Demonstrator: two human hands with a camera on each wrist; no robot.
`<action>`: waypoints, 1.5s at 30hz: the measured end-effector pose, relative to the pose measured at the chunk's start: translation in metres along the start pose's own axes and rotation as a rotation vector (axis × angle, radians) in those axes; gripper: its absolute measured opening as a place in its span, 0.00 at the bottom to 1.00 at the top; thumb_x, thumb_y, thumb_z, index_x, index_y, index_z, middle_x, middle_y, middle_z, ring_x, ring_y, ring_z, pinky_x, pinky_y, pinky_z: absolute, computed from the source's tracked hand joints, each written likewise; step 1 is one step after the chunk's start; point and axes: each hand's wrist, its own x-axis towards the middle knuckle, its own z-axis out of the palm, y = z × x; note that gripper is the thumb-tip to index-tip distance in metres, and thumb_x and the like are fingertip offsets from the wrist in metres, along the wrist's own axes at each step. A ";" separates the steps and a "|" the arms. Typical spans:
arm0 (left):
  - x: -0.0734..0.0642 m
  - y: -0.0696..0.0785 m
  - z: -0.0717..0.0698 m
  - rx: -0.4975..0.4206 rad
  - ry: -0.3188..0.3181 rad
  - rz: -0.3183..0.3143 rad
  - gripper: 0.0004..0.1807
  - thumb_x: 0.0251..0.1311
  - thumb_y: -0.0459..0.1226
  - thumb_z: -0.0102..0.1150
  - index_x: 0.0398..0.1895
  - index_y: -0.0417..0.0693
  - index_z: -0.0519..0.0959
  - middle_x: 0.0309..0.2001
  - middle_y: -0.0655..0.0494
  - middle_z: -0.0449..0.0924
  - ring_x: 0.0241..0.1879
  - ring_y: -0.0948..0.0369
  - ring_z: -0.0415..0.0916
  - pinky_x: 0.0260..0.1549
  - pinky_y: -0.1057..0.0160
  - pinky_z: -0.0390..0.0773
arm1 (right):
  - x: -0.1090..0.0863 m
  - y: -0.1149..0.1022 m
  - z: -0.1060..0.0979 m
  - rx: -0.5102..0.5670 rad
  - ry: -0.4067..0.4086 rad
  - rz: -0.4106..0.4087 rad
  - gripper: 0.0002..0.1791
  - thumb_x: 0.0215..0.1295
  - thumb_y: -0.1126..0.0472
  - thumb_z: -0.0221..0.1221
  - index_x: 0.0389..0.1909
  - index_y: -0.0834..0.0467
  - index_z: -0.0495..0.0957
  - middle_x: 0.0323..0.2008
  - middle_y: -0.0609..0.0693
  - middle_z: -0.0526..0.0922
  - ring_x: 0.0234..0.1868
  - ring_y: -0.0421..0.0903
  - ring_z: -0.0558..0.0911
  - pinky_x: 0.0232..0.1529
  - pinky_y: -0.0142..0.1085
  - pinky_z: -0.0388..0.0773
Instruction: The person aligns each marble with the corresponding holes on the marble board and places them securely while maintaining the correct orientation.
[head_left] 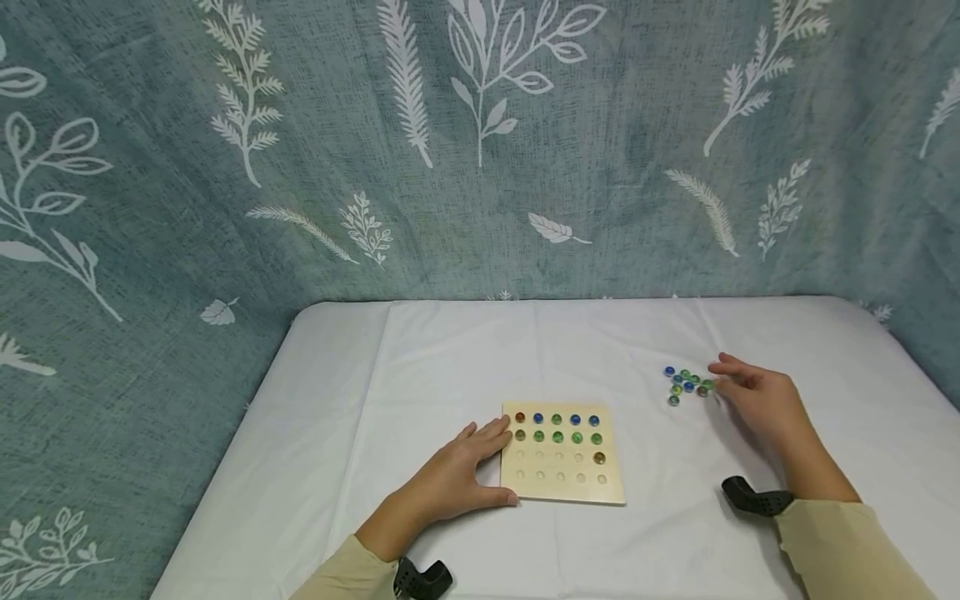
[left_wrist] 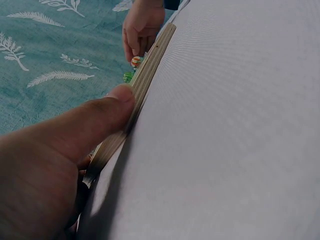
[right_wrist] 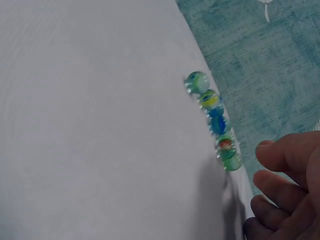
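A pale wooden marble board [head_left: 562, 492] lies flat on the white cloth. Marbles fill its two far rows, and a brown marble [head_left: 599, 458] sits at the right end of the third row; the other hollows hold none. My left hand [head_left: 453, 475] holds the board's left side, thumb [left_wrist: 120, 95] against the near edge and fingers at the left edge. To the right, a loose cluster of blue and green marbles [head_left: 689, 387] lies on the cloth. Beside its right edge is my right hand [head_left: 761, 400], fingers loosely bent, thumb and index apart, with no marble visible between them.
A white cloth [head_left: 435, 358] covers the table. Behind it hangs a blue-green curtain [head_left: 465, 225] with white leaf prints. Black wrist straps [head_left: 756, 498] sit on both forearms.
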 end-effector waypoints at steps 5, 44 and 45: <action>0.000 0.000 0.000 0.003 -0.002 0.006 0.50 0.46 0.59 0.72 0.72 0.47 0.66 0.76 0.63 0.54 0.76 0.65 0.51 0.77 0.54 0.50 | 0.002 0.006 0.005 -0.017 -0.004 -0.020 0.22 0.72 0.56 0.53 0.61 0.63 0.76 0.72 0.61 0.62 0.72 0.69 0.59 0.67 0.66 0.59; 0.001 0.000 0.002 0.021 0.001 0.005 0.50 0.46 0.60 0.72 0.72 0.48 0.67 0.76 0.63 0.54 0.76 0.65 0.51 0.77 0.54 0.51 | 0.004 0.007 0.009 -0.235 -0.051 -0.080 0.22 0.69 0.57 0.57 0.57 0.67 0.76 0.70 0.66 0.63 0.69 0.73 0.60 0.64 0.69 0.58; 0.001 -0.001 0.002 0.020 0.002 0.003 0.50 0.46 0.60 0.72 0.72 0.48 0.67 0.76 0.63 0.54 0.76 0.65 0.51 0.77 0.54 0.50 | 0.004 0.007 0.009 -0.234 -0.052 -0.077 0.22 0.69 0.57 0.57 0.57 0.67 0.76 0.70 0.66 0.63 0.69 0.73 0.60 0.64 0.69 0.58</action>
